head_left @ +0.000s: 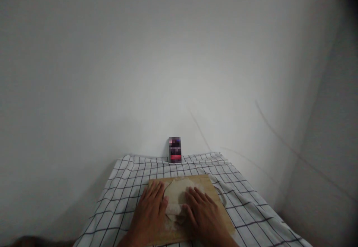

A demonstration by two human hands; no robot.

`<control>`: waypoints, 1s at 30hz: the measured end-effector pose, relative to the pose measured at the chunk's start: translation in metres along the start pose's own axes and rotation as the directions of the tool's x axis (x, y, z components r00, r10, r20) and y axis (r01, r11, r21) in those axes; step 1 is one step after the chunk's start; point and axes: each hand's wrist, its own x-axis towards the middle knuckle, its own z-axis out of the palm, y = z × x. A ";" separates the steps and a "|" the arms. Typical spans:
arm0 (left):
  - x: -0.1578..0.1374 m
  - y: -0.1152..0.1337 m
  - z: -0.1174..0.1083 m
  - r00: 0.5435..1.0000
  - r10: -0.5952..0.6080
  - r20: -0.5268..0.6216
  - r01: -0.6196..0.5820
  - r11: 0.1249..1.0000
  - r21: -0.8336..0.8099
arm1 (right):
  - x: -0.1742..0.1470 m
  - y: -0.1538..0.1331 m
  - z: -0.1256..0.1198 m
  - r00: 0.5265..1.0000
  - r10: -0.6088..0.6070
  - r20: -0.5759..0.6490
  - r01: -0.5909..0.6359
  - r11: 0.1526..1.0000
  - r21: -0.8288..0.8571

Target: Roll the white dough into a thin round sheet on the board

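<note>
A flat, pale sheet of dough (179,193) lies on a wooden board (208,183), its near edge looking folded or layered. My left hand (151,204) rests along the dough's left side, palm down, fingers stretched forward and the thumb by the edge. On the right, my right hand (203,208) lies palm down with its fingers spread, the fingertips at the dough's right edge. Neither hand grasps anything. How firmly either one presses on the dough or board I cannot tell. White, flour-like traces show on the wood.
A white cloth with dark checked lines (120,191) covers the table under the board. A small upright pixelated object (175,150) stands at the back against the pale wall (179,71). Beside the board's right edge is a pale curved strip (223,197).
</note>
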 end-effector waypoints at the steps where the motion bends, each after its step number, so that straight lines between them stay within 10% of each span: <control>1: 0.004 -0.002 0.003 1.000 -0.007 0.012 0.007 1.000 0.000 | 0.004 0.002 -0.001 1.000 -0.011 -0.006 0.011 1.000 0.006; 9: 0.092 -0.021 0.029 0.928 0.021 0.372 0.026 0.992 -0.122 | 0.060 0.025 -0.012 0.997 0.045 0.062 -0.043 0.999 -0.032; 15: 0.138 -0.028 0.053 0.919 -0.017 0.394 0.082 0.986 -0.149 | 0.083 0.039 -0.011 0.988 0.089 0.126 -0.082 0.995 -0.064; 30: 0.072 -0.022 0.033 0.948 -0.037 0.317 0.063 0.995 -0.075 | 0.048 0.017 -0.007 0.999 -0.027 0.028 0.031 0.992 -0.126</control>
